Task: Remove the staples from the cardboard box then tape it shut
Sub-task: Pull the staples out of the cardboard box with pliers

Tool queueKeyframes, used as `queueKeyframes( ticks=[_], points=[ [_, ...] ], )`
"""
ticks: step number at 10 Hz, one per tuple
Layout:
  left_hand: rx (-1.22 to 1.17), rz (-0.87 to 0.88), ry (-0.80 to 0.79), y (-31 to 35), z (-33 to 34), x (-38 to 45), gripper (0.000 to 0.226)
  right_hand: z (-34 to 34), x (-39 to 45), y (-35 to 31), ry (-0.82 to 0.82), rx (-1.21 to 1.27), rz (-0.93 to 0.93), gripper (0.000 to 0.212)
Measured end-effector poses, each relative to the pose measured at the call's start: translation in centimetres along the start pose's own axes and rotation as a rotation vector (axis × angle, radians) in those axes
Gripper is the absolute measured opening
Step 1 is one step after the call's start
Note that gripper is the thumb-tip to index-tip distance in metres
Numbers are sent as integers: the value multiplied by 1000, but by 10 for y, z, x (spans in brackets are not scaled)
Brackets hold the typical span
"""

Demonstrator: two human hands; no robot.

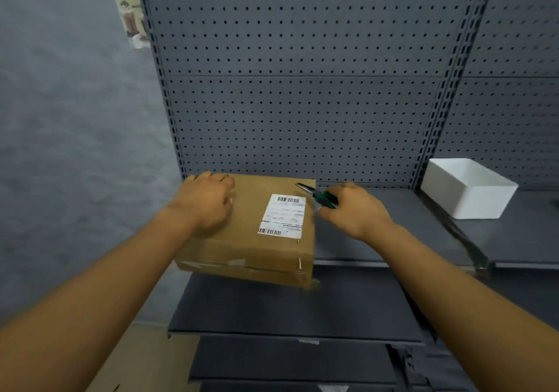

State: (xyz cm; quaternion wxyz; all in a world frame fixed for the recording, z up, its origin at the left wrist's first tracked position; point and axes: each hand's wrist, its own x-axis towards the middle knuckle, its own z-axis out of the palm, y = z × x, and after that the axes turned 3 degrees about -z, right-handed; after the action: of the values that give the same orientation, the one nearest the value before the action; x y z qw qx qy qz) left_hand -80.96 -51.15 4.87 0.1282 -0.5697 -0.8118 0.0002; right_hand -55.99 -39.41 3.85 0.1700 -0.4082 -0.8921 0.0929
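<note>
On the far right corner of the cardboard box (257,228), the right hand (354,213) grips green-handled needle-nose pliers (317,195), fingers curled round the handles. Nose points left and away, tip over the box's back right corner; whether it touches a staple there cannot be told, the view is blurred. Whether the plier jaws are parted is also unclear.

Left hand (205,201) lies on the box's top left, fingers curled over the far edge, pressing down to steady it.

Box sits on a grey metal shelf (378,240), its near edge overhanging the front lip. Flaps closed. White shipping label (282,216) with barcodes on top, right of centre. One staple (300,263) shows on the near right edge; another mark sits just above it on the top face, possibly a second.

Progress, as judged: staple removal under way or just starting, at least one staple left. No tape roll in view; taping not yet begun.

Farther right on the shelf, well apart from the box, stands a white open bin (465,189). Grey pegboard (302,74) backs the shelf.
</note>
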Motion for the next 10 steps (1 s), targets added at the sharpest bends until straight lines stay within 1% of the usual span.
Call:
queueKeyframes(
  ticks=[1,2,3,5,7,10],
  points=[
    [-15,3,-57,-15,5,-7,40,3,0,-17,-30,-18,1,25],
    [-38,0,-106,-20,10,-8,41,6,2,-31,-43,-49,-10,27],
    [-96,-24,-166,-22,16,-10,49,12,2,-42,-57,-66,-25,39],
    [-284,-53,-243,-29,20,-16,63,17,3,-57,-125,-100,-76,44],
    [-364,-58,-263,-30,23,-15,65,25,7,-73,-183,-97,-142,47],
    [-391,-50,-266,-31,27,-15,64,24,12,-78,-181,-149,-212,50]
  ],
)
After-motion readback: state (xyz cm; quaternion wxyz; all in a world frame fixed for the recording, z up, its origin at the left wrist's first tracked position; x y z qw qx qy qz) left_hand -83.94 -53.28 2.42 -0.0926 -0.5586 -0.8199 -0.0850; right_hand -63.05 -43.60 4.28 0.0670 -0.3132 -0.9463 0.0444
